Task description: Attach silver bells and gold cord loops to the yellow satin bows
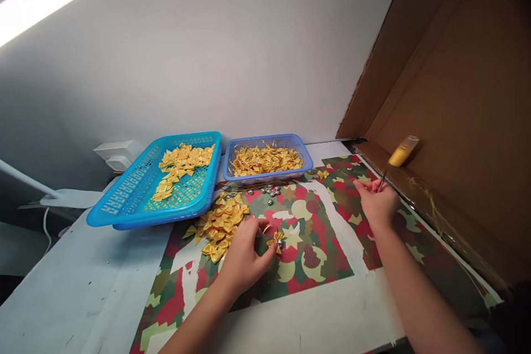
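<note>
My left hand (248, 254) is closed in a pinch on a yellow ribbon bow (275, 240). A small silver bell (280, 243) sits against that bow, and a thin gold loop rises from it. Off to the right, my right hand (380, 203) is also closed, its fingers around a thin dark tool (383, 177) whose kind I cannot make out. Beside my left hand lies a heap of loose yellow bows (224, 221). Beyond it, several silver bells (271, 192) are scattered over the camouflage-patterned sheet (327, 257).
A turquoise basket (124, 193) with bows stands at the left. The blue basket (269, 178) behind the bells holds bows with gold ties. A cardboard wall (452, 83) bounds the right side, with a yellow-filled clear container (403, 151) near it. A white lamp base (70, 199) is far left.
</note>
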### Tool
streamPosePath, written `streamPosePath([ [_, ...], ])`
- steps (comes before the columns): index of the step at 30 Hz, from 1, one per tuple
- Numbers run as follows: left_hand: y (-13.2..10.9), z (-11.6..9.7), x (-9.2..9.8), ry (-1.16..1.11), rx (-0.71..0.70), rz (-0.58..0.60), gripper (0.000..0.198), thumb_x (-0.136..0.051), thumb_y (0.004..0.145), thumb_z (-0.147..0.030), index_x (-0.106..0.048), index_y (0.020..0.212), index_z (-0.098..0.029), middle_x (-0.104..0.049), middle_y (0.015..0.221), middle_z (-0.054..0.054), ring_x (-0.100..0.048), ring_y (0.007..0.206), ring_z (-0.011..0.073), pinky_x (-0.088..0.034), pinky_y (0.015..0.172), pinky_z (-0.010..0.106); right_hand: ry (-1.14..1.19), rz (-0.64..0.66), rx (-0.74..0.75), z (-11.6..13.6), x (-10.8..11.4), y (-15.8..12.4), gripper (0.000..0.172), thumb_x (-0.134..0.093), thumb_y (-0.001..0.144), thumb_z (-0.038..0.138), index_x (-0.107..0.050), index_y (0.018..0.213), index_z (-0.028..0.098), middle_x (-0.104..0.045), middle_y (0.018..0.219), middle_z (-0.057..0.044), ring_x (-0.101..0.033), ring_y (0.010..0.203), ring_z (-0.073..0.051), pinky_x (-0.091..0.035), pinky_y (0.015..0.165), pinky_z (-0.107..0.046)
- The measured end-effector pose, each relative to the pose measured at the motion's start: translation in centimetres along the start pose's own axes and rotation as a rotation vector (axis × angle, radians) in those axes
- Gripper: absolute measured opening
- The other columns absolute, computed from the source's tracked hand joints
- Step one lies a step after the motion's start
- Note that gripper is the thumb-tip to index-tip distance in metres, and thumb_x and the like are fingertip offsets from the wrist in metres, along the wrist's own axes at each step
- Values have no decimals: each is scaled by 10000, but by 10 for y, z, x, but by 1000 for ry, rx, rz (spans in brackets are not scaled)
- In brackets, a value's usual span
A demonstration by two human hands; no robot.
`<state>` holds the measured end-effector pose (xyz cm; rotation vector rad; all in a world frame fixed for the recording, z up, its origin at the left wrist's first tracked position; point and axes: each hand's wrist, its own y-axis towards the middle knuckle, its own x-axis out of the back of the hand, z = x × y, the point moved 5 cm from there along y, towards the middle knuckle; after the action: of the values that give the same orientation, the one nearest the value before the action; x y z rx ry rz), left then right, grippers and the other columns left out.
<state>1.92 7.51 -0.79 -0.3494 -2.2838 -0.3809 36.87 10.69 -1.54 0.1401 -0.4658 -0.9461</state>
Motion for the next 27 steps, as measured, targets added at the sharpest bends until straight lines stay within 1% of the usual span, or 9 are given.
streamPosePath([
  [3, 1, -3, -2, 63, -53, 24, 203, -560, 847, -343, -604, 979, -197, -628, 1019, 107, -561, 1019, 290, -476, 890, 456, -170, 3, 67, -1, 5, 2, 412, -678, 676, 497, -380, 559, 238, -668, 647, -78, -570, 599, -206, -431, 610, -336],
  [6, 1, -5, -4, 117, -94, 37, 188, -534, 870, -328, -628, 962, -196, -622, 1023, 113, -563, 977, 282, -489, 843, 445, -338, 48, 100, -1, 5, 2, 336, -670, 696, 462, -472, 559, 228, -644, 609, -63, -520, 554, -205, -380, 569, -332],
  [9, 0, -5, -6, 142, -122, 40, 178, -514, 884, -301, -635, 964, -198, -625, 1021, 112, -566, 936, 269, -493, 809, 436, -473, 91, 105, 0, 4, 2, 338, -677, 701, 458, -473, 554, 231, -631, 603, -63, -496, 537, -205, -336, 535, -320],
  [12, -1, -5, -7, 147, -136, 26, 144, -513, 883, -282, -626, 905, -196, -632, 987, 107, -570, 899, 260, -495, 778, 419, -572, 130, 109, 4, 2, 0, 357, -662, 714, 517, -482, 597, 232, -604, 595, -65, -493, 533, -213, -309, 510, -309],
  [14, -1, -4, -7, 147, -136, 24, 136, -507, 884, -276, -615, 864, -195, -633, 956, 104, -567, 871, 255, -492, 758, 406, -607, 190, 139, 9, -5, -7, 344, -589, 782, 538, -521, 669, 221, -615, 635, -71, -509, 546, -215, -301, 508, -301],
  [16, 0, -4, -8, 143, -128, 32, 139, -501, 886, -272, -606, 837, -195, -631, 935, 101, -562, 856, 253, -485, 747, 397, -618, 286, 200, 16, -18, -20, 316, -527, 846, 509, -564, 756, 209, -648, 712, -80, -545, 589, -216, -303, 522, -294],
  [20, 1, -4, -6, 122, -99, 37, 119, -514, 873, -267, -586, 806, -198, -629, 909, 86, -552, 840, 246, -468, 729, 377, -619, 455, 334, 27, -42, -46, 215, -541, 872, 417, -597, 840, 212, -695, 902, -85, -612, 763, -234, -328, 597, -292],
  [23, 1, -5, -4, 102, -87, 18, 110, -527, 862, -261, -566, 777, -202, -632, 871, 67, -551, 817, 233, -454, 704, 353, -626, 477, 370, 29, -47, -52, 209, -523, 895, 390, -616, 870, 204, -704, 964, -93, -614, 816, -252, -334, 648, -311],
  [27, -1, -6, -1, 7, -38, -7, 134, -541, 844, -238, -552, 716, -199, -630, 746, 30, -553, 705, 189, -428, 629, 300, -618, 452, 388, 29, -43, -50, 243, -546, 880, 408, -665, 859, 197, -697, 948, -103, -594, 857, -276, -343, 697, -342],
])
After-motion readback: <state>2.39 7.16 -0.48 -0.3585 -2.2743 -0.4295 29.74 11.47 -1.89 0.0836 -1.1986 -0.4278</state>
